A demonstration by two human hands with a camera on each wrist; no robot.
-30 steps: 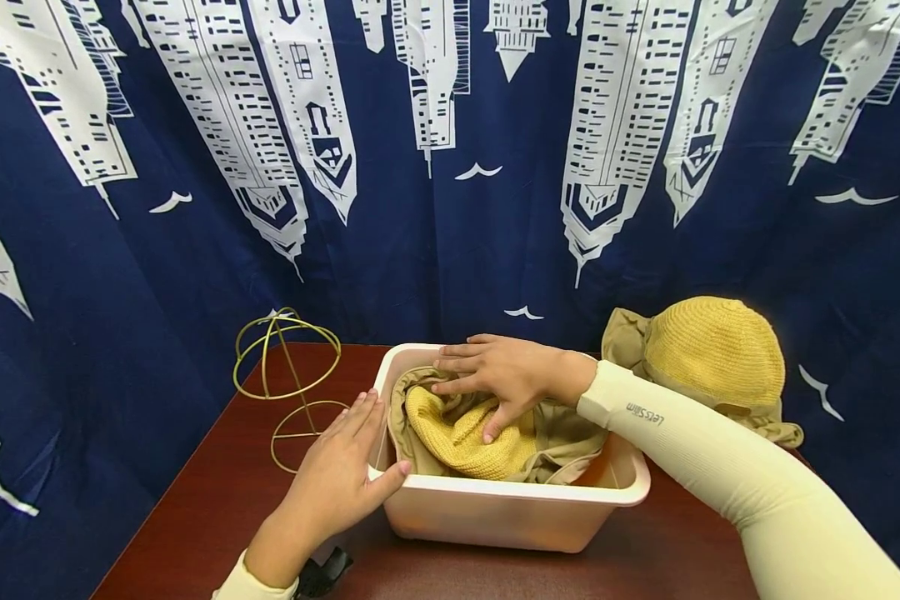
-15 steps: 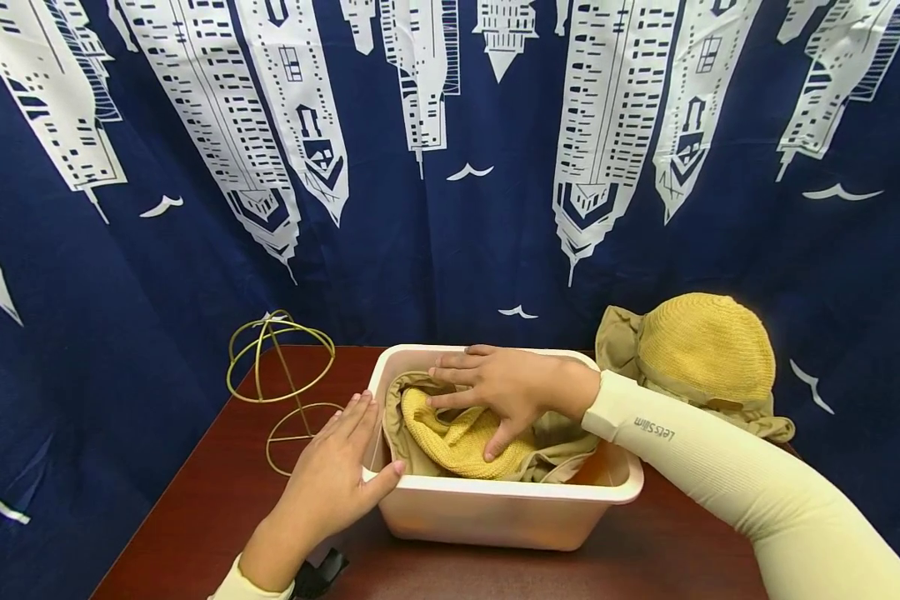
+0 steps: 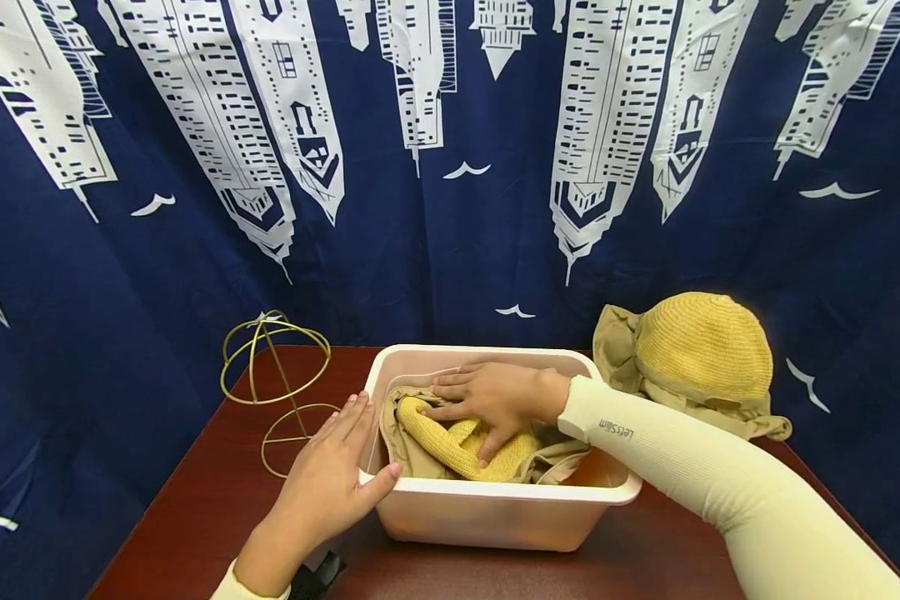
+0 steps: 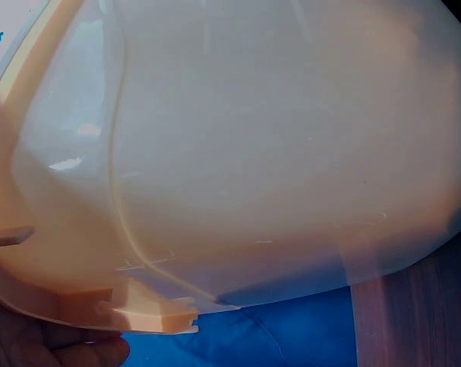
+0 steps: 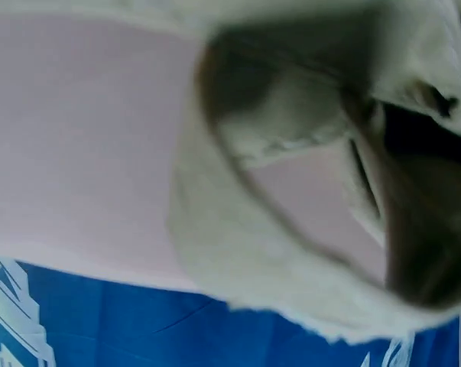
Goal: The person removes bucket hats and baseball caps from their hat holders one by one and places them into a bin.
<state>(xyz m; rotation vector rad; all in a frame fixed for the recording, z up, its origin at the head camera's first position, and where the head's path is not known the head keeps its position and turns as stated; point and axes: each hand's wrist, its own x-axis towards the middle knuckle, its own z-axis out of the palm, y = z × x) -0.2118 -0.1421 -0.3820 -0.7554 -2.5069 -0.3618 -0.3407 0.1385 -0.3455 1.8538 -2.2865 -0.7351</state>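
A yellow knit hat [image 3: 450, 446] with a khaki brim lies folded inside a pale pink plastic bin [image 3: 495, 493]. My right hand [image 3: 487, 402] presses down on it from above, fingers spread. At the bin's left front corner my left hand [image 3: 337, 467] rests along the rim with straight fingers. The left wrist view shows the bin's outer wall [image 4: 276, 138] close up, with a few fingertips [image 4: 92, 352] at its rim. Blurred khaki cloth [image 5: 215, 222] hangs in folds in the right wrist view, against the pink wall; the right fingers are out of that view.
Another yellow and khaki hat [image 3: 705, 350] sits on the table behind the bin to the right. A gold wire hat stand [image 3: 277, 375] stands on the left. The dark red table [image 3: 195, 500] backs onto a navy curtain [image 3: 375, 267] printed with white buildings.
My right hand has sunk slightly deeper into the bin, pushing the hat a little lower. The left hand keeps its place on the rim. The head view has shifted slightly.
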